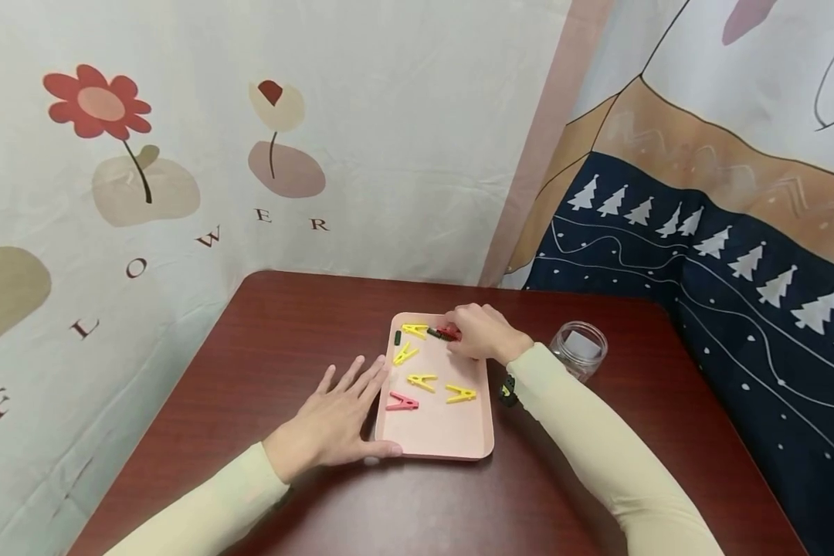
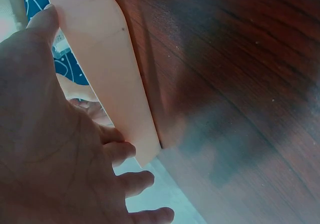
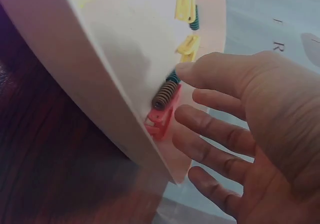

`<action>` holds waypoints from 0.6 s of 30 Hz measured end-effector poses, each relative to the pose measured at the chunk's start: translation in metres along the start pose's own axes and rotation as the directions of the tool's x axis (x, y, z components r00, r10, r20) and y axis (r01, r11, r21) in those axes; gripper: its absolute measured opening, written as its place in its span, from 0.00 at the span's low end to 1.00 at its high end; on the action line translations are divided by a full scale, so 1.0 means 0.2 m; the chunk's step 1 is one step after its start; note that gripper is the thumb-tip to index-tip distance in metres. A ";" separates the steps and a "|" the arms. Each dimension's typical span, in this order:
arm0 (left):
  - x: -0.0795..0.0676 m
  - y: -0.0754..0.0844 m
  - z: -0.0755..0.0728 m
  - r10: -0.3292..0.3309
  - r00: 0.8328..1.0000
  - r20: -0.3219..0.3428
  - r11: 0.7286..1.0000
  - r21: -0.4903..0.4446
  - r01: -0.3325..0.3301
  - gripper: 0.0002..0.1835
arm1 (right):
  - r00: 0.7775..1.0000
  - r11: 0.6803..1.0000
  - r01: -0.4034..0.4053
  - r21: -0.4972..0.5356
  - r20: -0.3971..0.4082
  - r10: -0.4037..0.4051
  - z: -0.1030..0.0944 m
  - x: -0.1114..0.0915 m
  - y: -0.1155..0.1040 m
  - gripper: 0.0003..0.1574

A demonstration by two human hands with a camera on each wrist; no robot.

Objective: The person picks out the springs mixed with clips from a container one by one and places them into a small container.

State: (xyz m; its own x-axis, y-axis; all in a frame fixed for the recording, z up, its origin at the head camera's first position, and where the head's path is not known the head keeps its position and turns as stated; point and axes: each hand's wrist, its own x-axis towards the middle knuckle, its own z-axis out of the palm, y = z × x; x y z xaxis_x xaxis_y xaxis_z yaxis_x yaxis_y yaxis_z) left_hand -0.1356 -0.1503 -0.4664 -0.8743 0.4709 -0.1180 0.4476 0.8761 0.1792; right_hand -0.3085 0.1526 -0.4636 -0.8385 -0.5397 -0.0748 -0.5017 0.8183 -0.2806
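Note:
My left hand, fingers spread and straight, rests along the left edge of a pink tray. In the left wrist view its thumb touches the tray wall. Over the tray's far right corner reaches my right hand. Its loosely bent fingers are around a red clothespin and a brown spring, with nothing seen pinched. A teal spring lies by the thumb tip. Several yellow clothespins, a pinkish-red clothespin and a dark green spring also lie in the tray.
A clear jar stands on the brown table to the right of the tray, close to my right forearm. Printed cloths hang behind the table and along its right side.

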 end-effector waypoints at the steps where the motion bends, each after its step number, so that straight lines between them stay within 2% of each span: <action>1: 0.00 0.00 0.00 -0.001 1.000 0.002 1.000 -0.002 0.001 0.74 | 1.000 1.000 0.004 0.003 0.011 -0.004 0.00 0.01 0.00 0.30; 5: -0.01 0.00 0.00 0.001 1.000 0.000 1.000 0.004 -0.001 0.74 | 1.000 0.999 0.021 -0.027 0.017 -0.021 0.01 0.04 -0.02 0.27; 6: -0.01 0.00 0.00 0.001 1.000 -0.002 1.000 0.007 -0.001 0.74 | 1.000 0.999 0.005 -0.042 0.028 -0.004 -0.04 0.00 -0.08 0.27; 13: -0.01 0.00 0.00 -0.002 1.000 0.000 1.000 0.015 0.002 0.74 | 0.999 0.995 -0.006 -0.104 0.037 0.010 -0.03 0.01 -0.12 0.26; 18: -0.01 0.01 -0.01 0.000 1.000 -0.003 1.000 0.011 0.000 0.74 | 0.999 0.992 0.012 -0.123 0.034 -0.008 -0.03 0.01 -0.12 0.28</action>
State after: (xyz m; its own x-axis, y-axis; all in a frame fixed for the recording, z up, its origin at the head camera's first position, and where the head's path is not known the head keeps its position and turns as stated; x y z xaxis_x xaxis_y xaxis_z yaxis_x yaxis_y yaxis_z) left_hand -0.1339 -0.1500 -0.4647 -0.8749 0.4705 -0.1150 0.4496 0.8772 0.1686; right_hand -0.2983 0.1328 -0.4515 -0.8267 -0.5528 -0.1047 -0.5342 0.8297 -0.1620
